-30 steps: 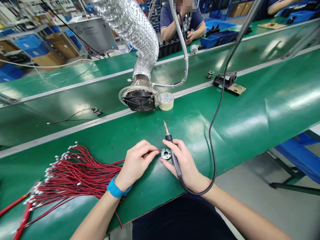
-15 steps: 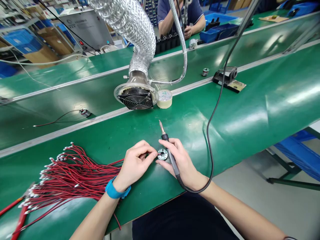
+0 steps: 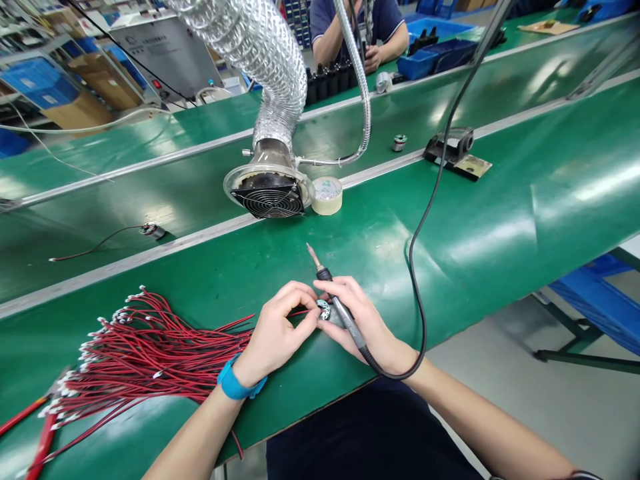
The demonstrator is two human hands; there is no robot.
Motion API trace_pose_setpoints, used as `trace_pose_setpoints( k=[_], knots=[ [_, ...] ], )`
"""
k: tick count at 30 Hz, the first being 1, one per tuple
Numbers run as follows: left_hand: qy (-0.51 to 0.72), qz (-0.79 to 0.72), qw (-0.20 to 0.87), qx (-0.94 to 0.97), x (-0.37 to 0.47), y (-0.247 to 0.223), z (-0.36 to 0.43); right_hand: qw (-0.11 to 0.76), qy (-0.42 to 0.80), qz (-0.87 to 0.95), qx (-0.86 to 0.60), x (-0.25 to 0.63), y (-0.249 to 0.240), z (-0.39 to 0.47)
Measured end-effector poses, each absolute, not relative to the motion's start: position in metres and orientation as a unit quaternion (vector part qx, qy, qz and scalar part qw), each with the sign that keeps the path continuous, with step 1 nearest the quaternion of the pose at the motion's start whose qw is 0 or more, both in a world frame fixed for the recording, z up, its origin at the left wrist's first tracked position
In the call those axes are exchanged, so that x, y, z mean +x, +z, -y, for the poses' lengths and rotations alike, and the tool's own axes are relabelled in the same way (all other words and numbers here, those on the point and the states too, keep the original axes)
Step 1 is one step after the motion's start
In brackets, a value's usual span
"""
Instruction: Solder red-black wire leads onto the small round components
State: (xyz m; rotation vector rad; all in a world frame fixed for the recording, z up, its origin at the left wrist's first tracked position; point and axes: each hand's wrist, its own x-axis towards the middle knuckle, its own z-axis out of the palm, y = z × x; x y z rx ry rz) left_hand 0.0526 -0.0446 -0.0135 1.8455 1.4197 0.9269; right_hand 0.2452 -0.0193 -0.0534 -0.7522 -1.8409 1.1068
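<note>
My right hand is closed around a soldering iron, whose bare tip points up and away over the bench. Its thumb and fingers also reach the edge of a small part topped with a round circuit board. My left hand, wearing a blue wristband, pinches a thin red wire against the board's left side. The fingertips hide where wire and board meet. Left of this hand lies a large bundle of red and black wires with white connectors.
A fume duct hangs over the bench beside a tape roll. The iron's stand is at right. Small motors sit on the belt. Red-handled pliers lie at left. A co-worker sits opposite.
My left hand has shifted slightly right, its fingertips now covering the board's left side. The soldering iron's tip has swung a little left. Motors on the belt have moved left.
</note>
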Motion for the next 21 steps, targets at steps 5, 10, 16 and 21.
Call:
trace_pose_setpoints(
  k=[5,10,16,21],
  knots=[
    [0.355,-0.55,0.284,0.701,0.055,-0.013,0.046,0.458,0.404,0.732,-0.303,0.251,-0.044,0.021],
    [0.351,-0.562,0.263,0.702,0.059,-0.013,0.049,0.535,0.31,0.664,-0.421,0.273,-0.042,0.039],
    [0.346,-0.565,0.245,0.708,0.061,-0.015,0.051,0.571,0.311,0.646,-0.399,0.287,-0.052,0.054],
    [0.341,-0.566,0.234,0.713,0.061,-0.015,0.051,0.568,0.339,0.646,-0.382,0.284,-0.049,0.05]
  ],
)
